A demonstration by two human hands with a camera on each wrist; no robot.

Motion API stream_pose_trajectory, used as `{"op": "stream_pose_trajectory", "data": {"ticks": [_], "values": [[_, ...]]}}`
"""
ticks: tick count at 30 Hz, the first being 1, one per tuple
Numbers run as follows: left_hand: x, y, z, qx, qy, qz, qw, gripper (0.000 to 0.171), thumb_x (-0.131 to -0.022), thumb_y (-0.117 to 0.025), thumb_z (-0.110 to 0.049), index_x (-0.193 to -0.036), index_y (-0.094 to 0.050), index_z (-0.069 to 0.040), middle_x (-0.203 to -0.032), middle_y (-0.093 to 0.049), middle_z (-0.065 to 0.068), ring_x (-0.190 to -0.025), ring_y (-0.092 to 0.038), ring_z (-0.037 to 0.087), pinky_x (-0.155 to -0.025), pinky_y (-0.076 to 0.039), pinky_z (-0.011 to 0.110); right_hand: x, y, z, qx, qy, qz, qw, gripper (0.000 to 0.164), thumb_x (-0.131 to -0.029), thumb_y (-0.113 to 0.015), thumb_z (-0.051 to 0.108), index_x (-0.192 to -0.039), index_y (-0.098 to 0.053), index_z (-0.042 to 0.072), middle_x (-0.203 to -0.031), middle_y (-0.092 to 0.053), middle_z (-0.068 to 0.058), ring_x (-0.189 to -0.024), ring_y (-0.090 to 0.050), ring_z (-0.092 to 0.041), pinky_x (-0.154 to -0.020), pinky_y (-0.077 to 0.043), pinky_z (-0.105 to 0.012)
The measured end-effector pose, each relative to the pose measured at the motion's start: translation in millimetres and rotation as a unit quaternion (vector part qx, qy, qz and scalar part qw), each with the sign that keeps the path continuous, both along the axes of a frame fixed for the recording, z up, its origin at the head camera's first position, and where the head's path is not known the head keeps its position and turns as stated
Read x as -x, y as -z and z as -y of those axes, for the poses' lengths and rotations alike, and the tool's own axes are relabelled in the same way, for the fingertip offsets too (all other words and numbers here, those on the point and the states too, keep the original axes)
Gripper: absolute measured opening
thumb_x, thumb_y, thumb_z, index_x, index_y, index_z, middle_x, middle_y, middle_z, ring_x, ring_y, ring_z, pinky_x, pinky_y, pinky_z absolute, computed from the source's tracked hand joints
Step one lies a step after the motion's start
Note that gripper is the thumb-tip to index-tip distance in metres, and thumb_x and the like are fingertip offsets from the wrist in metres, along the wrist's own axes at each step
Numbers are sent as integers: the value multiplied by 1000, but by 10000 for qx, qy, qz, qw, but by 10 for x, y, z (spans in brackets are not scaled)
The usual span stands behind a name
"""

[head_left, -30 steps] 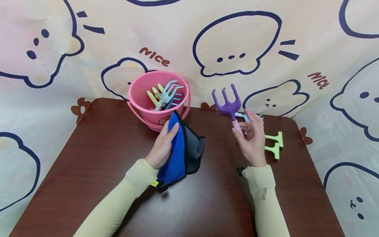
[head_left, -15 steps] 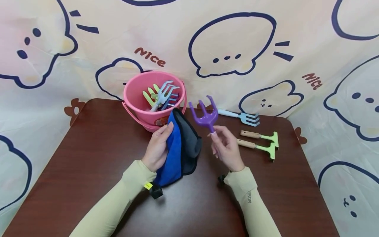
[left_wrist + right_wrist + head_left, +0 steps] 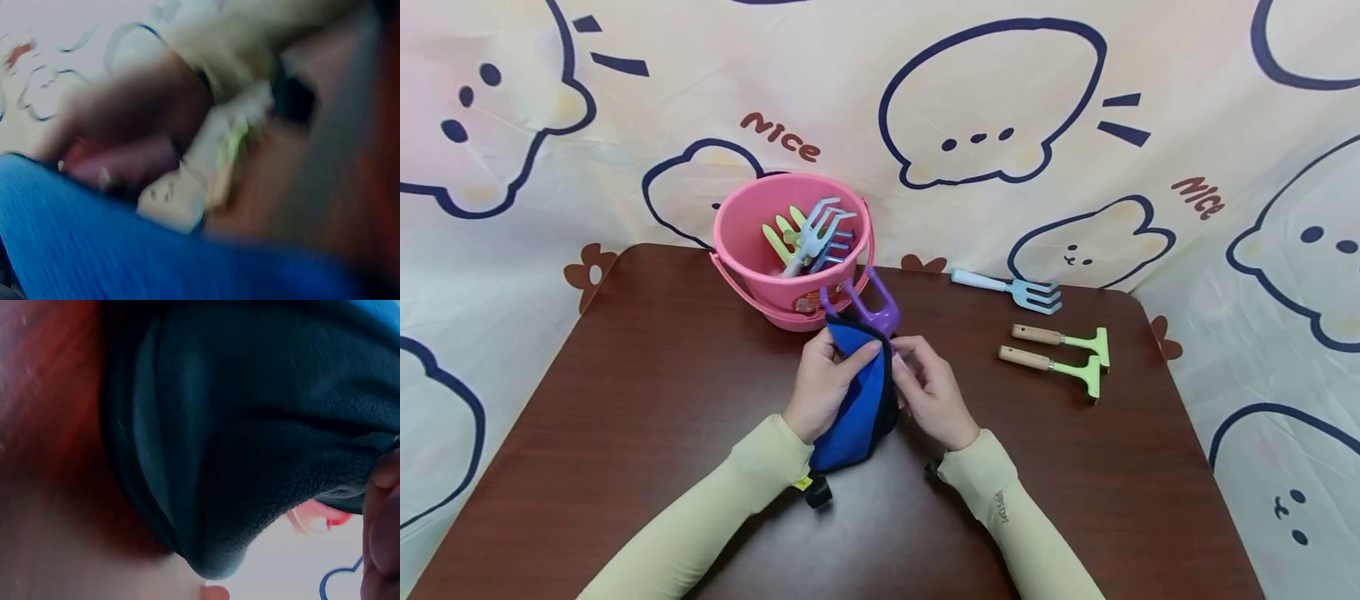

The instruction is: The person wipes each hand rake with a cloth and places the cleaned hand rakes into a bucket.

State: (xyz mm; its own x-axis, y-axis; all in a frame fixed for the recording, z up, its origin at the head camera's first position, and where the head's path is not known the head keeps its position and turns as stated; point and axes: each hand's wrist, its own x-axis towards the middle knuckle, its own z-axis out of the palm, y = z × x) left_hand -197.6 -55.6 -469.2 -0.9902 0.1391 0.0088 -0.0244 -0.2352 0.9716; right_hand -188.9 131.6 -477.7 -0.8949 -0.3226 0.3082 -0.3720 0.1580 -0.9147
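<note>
Head view: I read the left grip pinching the blue cloth, the right grip holding the purple fork, prongs past the cloth's upper edge, beside the pink bucket. Left wrist view: blurred; cloth foremost. Right wrist view: the cloth's dark side.

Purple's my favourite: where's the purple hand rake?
Head view, near centre: the purple hand rake rises behind the blue cloth, overlapping the lower right of the pink bucket.

Brown, probably wooden table, cartoon-print backdrop
</note>
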Motion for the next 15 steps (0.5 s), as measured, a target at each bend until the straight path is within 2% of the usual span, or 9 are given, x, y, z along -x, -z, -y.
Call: {"op": "stream_pose_trajectory", "data": {"ticks": [3,5,10,15], "values": [[-28,-2,-8,685,-562,-388,9953,30,-94,-79,-23,-117,-65,-9,-110,-74,8,-102,-68,25,-92,-56,38,-17,29,40,8,-214,-29,9998,19,-108,-52,8,-126,-58,6,-81,-58,-12,-48,-53,-18,-40,-48,-32],[-48,-11,-7,874,-825,-590,9910,29,-92,-80,-24,-114,-67,-10,-107,-74,9,-98,-69,26,-89,-57,38,-20,37,52,125,-367,-18,9992,19,-108,-51,7,-126,-58,5,-80,-58,-12,-47,-52,-18,-39,-47,-32],[-45,-6,-15,570,-1056,-815,9894,31,-92,-80,-20,-117,-67,-8,-107,-75,4,-99,-70,26,-90,-58,36,17,40,10,288,-571,192,9978,21,-109,-50,10,-128,-57,3,-75,-55,-15,-45,-50,-18,-40,-46,-31],[-13,-27,-5,-68,-1094,-711,9914,29,-94,-76,-11,-119,-66,1,-104,-76,0,-99,-71,25,-91,-59,34,67,14,-88,166,-598,429,9972,19,-109,-50,9,-127,-55,3,-92,-63,-23,-49,-51,-18,-43,-47,-29]]}}
